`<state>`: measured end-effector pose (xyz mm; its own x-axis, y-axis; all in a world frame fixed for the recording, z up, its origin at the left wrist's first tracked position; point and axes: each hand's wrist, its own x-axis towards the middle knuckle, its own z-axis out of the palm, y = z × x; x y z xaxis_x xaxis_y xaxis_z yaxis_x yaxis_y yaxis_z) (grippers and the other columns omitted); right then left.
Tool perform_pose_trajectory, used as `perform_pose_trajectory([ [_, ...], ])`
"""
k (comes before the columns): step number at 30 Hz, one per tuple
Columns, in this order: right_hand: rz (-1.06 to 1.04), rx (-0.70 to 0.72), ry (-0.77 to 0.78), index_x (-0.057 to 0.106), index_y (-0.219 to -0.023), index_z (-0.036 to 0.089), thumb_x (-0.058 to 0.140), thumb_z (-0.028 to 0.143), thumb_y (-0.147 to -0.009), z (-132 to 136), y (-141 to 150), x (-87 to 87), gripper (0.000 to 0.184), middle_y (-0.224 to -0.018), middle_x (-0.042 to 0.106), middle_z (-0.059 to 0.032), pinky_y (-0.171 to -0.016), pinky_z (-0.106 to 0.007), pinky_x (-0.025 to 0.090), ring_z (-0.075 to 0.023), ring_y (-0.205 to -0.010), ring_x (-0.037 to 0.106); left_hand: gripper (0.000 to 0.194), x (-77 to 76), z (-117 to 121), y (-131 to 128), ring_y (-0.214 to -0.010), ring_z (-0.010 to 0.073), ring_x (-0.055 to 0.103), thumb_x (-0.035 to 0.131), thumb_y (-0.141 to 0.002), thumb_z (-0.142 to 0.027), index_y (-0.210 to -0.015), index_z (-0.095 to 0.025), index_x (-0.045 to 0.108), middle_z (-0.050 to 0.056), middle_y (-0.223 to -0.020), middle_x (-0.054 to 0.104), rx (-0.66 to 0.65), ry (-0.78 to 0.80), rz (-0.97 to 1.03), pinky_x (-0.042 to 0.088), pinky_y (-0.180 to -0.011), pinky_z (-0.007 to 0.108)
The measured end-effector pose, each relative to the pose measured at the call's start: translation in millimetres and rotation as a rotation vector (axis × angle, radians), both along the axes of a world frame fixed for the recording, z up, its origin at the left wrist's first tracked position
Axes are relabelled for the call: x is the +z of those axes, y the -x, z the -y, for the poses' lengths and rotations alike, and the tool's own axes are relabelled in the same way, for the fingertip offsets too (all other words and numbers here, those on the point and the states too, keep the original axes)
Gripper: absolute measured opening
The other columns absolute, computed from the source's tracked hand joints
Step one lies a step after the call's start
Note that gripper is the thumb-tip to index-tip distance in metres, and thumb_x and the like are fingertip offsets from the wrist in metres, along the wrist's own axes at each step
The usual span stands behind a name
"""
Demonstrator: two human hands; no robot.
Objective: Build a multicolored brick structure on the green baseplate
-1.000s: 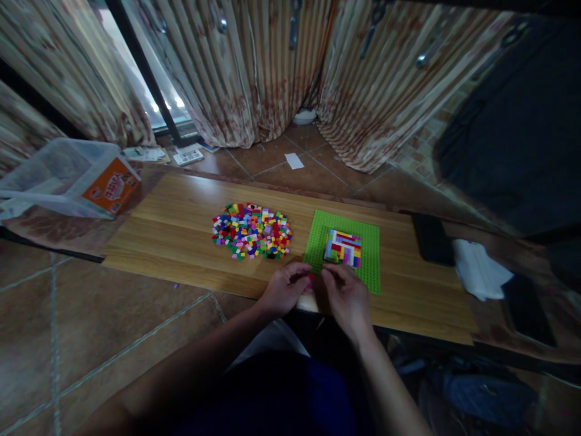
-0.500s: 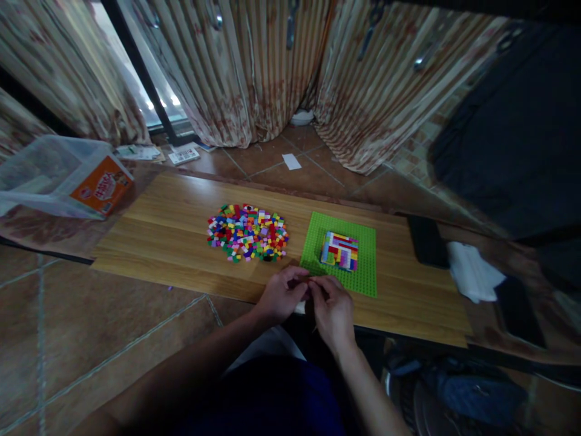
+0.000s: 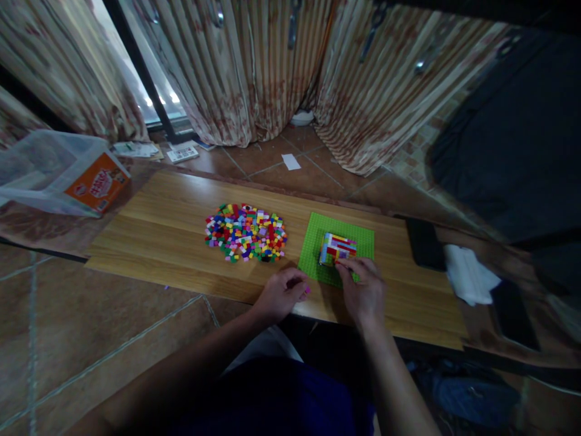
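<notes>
My left hand [image 3: 280, 297] is closed above the table's front edge, with a small pink toy brick [image 3: 307, 290] showing at its fingertips. My right hand [image 3: 365, 287] reaches over the green baseplate [image 3: 310, 247]. Its thumb and fingers pinch what looks like a small red brick [image 3: 336, 263] at the near side of the multicoloured brick build [image 3: 334, 245]. That build is a low block on the baseplate, and the hand covers its near right corner. Left of the baseplate lies a loose pile of coloured toy bricks [image 3: 245, 233].
The wooden tabletop [image 3: 154, 227] carries the pile and the baseplate. A clear plastic bin [image 3: 54, 157] with an orange label stands at the far left. On the right are a dark phone-like slab [image 3: 425, 242], white tissues [image 3: 469, 275] and another dark slab [image 3: 515, 312].
My hands have parted. The right one has moved right and forward from the left hand to the brick build. The left has stayed in place, with a pink brick now visible.
</notes>
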<state>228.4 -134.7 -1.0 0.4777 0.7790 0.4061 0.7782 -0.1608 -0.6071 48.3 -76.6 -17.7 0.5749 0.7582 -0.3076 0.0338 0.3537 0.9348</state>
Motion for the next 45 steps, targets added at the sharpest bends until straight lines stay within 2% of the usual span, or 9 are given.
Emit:
perform_pose_trajectory([
  [9,0.076,0.082,0.053,0.075,-0.087,0.024,0.055,0.038,-0.089,-7.7,-8.0,-4.5,0.025,-0.092,0.065,-0.0078,-0.083,-0.04,0.048,-0.0238,-0.093,0.058,0.014,1.3,-0.6,1.7,-0.059,0.0112,0.061,0.065,-0.077,-0.03,-0.083,-0.018,0.062,-0.001,-0.067,0.064,-0.016,-0.007,0.004,0.052,-0.06,0.024],
  [20,0.085,0.172,0.127,0.073,-0.08,0.023,0.055,0.033,-0.087,-19.9,-15.8,3.9,0.021,-0.088,0.066,-0.0069,-0.084,-0.041,0.046,-0.0238,-0.088,0.058,0.013,-2.1,-1.3,2.4,-0.06,0.0119,0.061,0.063,-0.078,-0.029,-0.084,-0.018,0.062,-0.001,-0.069,0.065,-0.039,-0.041,0.001,0.051,-0.061,0.025],
  [26,0.013,0.125,0.099,0.071,-0.081,0.021,0.057,0.034,-0.085,-15.9,-14.9,4.9,0.019,-0.087,0.067,-0.0072,-0.082,-0.039,0.047,-0.0229,-0.085,0.06,0.012,-0.5,-1.9,1.7,-0.06,0.0113,0.061,0.062,-0.077,-0.028,-0.083,-0.017,0.062,-0.001,-0.069,0.064,-0.038,-0.014,0.001,0.05,-0.06,0.024],
  [32,-0.097,0.017,0.058,0.071,-0.08,0.019,0.057,0.035,-0.084,-14.0,-12.5,3.6,0.022,-0.086,0.067,-0.0072,-0.077,-0.036,0.048,-0.0207,-0.08,0.061,0.014,-2.1,-2.9,1.7,-0.059,0.0112,0.061,0.062,-0.078,-0.029,-0.084,-0.016,0.061,-0.001,-0.069,0.065,-0.047,-0.025,-0.013,0.05,-0.06,0.024],
  [45,-0.154,0.014,0.055,0.069,-0.07,0.02,0.06,0.035,-0.079,-23.7,-13.5,-1.6,0.02,-0.077,0.067,-0.0058,-0.074,-0.035,0.047,-0.0211,-0.077,0.061,0.013,-3.4,-2.3,2.5,-0.058,0.0113,0.061,0.061,-0.077,-0.028,-0.085,-0.017,0.061,-0.001,-0.071,0.065,-0.044,-0.027,-0.02,0.048,-0.056,0.023],
])
